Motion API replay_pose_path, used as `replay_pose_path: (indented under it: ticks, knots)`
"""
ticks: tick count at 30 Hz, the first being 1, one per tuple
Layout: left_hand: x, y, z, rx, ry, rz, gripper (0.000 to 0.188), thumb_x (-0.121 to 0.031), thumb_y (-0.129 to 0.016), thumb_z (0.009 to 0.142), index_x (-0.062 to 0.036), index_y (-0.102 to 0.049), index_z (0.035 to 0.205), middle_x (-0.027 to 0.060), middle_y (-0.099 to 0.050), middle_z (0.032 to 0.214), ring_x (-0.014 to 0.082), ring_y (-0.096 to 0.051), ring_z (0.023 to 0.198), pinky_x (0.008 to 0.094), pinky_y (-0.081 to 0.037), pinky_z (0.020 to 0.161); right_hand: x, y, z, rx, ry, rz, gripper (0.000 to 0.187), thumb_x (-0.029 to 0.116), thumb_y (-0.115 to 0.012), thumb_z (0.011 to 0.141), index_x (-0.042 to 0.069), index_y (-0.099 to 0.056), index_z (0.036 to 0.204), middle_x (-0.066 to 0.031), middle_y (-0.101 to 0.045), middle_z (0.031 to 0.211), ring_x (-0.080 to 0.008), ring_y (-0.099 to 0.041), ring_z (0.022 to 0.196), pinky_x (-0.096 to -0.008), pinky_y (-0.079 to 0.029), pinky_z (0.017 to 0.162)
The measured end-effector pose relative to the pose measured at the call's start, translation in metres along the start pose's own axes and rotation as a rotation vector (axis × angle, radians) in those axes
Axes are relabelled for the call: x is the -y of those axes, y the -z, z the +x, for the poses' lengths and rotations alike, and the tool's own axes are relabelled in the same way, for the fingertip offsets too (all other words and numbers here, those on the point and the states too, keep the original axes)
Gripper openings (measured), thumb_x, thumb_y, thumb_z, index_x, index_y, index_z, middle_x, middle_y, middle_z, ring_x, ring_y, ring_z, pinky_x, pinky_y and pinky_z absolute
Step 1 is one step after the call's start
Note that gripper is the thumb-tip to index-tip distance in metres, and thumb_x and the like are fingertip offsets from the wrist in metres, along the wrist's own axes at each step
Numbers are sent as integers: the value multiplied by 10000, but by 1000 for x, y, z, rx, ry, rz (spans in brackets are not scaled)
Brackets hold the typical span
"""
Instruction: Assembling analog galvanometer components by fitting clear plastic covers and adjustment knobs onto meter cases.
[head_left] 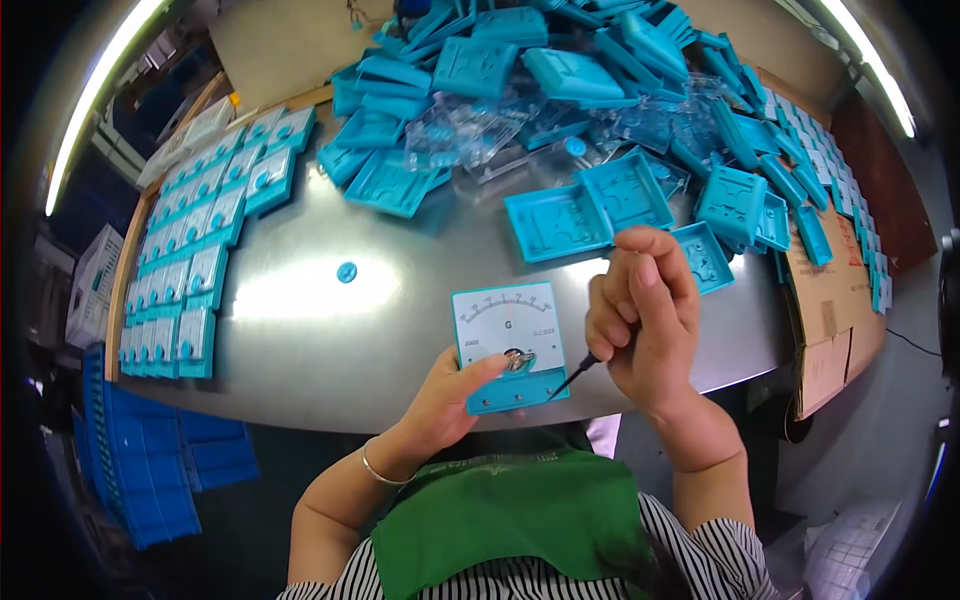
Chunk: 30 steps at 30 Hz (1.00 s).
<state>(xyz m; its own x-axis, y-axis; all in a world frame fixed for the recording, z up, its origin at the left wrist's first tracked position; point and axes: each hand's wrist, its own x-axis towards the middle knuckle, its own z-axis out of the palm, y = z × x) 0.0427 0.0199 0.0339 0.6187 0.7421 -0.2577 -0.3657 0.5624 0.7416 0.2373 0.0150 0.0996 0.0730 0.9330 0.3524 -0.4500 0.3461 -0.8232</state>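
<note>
My left hand (442, 398) grips a galvanometer (490, 335) by its lower left side, with the thumb on its face. The meter has a white dial with a curved scale, a teal case and metal parts showing in a round opening. In my right hand (650, 330) is a thin dark screwdriver (573, 381), held by the lower fingers. Its tip points down and left, close to the meter's lower right corner. The thumb and forefinger of that hand are raised and pinched together; whether something small is between them I cannot tell.
A round teal cap (346, 272) lies on the metal table (400, 310). Rows of meters (185, 250) stand at the left, with more (840, 170) at the far right. Teal cases (560, 215) and clear covers (465, 130) are heaped at the back. A cardboard box (825, 310) is at the right.
</note>
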Motion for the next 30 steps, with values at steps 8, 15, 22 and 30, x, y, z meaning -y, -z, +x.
replay_pose_path:
  ticks: [8,15,22,30]
  knots:
    - [12,9,-17,-52,79,-120,451,-185,-629,859,-7,-453,1234,114,-593,1100,217,-643,876,362,-582,637,-33,-21,-2,22,176,148,165,119,-454,976,43,-484,1120,22,-351,607,-48,-278,443,-212,-247,371]
    - [21,11,-16,-5,129,-142,430,-173,-634,858,-13,-466,1219,109,-590,1099,208,-642,869,334,-573,593,-33,-20,-12,52,126,101,118,95,-455,941,29,-494,1031,18,-314,581,-50,-253,419,-207,-226,350]
    - [12,6,-14,74,185,-23,381,-157,-633,860,-5,-500,1184,93,-622,1029,190,-642,848,313,-565,602,-29,-3,5,-25,-322,405,133,53,-412,903,5,-526,952,26,-306,562,-63,-253,427,-227,-227,357]
    - [11,15,-11,-30,-31,365,325,-144,-668,843,15,-565,1106,79,-628,977,164,-629,813,309,-561,622,-17,-2,12,-86,-157,307,173,92,-458,915,14,-541,1046,21,-344,556,-73,-320,394,-224,-256,349]
